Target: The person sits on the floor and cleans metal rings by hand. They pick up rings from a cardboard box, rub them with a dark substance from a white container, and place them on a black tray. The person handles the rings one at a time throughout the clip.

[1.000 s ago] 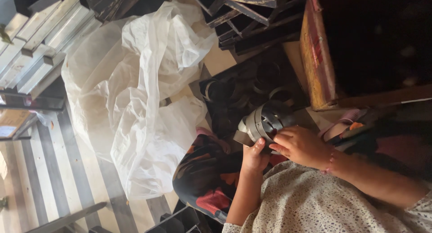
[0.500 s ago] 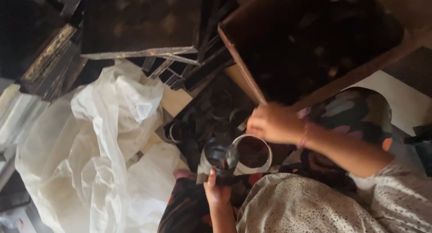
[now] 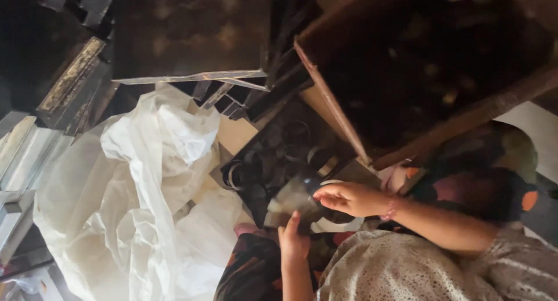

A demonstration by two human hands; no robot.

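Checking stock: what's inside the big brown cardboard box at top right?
The cardboard box interior is very dark: only faint dim shapes show, too murky to identify. Its lower part is hidden by the near wall.

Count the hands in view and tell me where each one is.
2. The left hand reaches up from below to a dark glassy object; the right hand rests over it and a pale ring. No other hands show.
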